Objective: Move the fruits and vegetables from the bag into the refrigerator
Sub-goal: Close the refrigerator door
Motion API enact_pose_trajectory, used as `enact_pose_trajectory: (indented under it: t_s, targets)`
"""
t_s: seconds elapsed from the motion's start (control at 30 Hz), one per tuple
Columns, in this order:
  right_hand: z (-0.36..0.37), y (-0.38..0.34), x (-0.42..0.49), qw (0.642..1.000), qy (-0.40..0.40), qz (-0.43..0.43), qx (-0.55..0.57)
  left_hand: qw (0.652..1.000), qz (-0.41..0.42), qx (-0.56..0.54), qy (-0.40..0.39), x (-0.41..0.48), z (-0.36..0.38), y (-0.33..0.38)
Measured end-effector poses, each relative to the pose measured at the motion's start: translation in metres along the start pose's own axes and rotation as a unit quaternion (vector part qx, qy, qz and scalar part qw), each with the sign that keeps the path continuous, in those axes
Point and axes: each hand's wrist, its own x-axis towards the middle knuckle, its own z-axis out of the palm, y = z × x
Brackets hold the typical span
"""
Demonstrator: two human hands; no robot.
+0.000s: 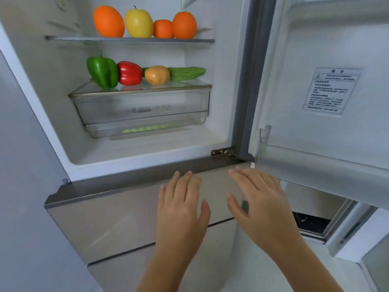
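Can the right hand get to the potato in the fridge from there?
Probably yes. The right hand is empty and open below the fridge opening, the door is swung wide, and the potato sits at the front of the drawer lid with nothing before it.

Both empty hands, left hand (181, 209) and right hand (263, 205), hover below the stocked refrigerator (130, 152).

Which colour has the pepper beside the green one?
Red, seen in the head view.
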Motion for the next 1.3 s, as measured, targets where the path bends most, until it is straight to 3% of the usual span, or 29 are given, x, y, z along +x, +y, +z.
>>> enact_pose_trajectory:
  t_s: [0.33,0.8,1.3]
  targets:
    - [-0.076,0.013,-0.085,0.999,-0.032,0.0,0.028,0.999,-0.011,0.026,-0.031,-0.085,-0.044,0.09]
    - [-0.167,-0.001,-0.184,0.997,-0.033,0.059,-0.035,0.996,0.014,-0.06,-0.061,-0.176,-0.085,0.154]
    - [-0.264,0.156,-0.204,0.981,0.022,0.164,-0.104,0.978,0.145,-0.145,-0.029,-0.089,-0.018,0.327]
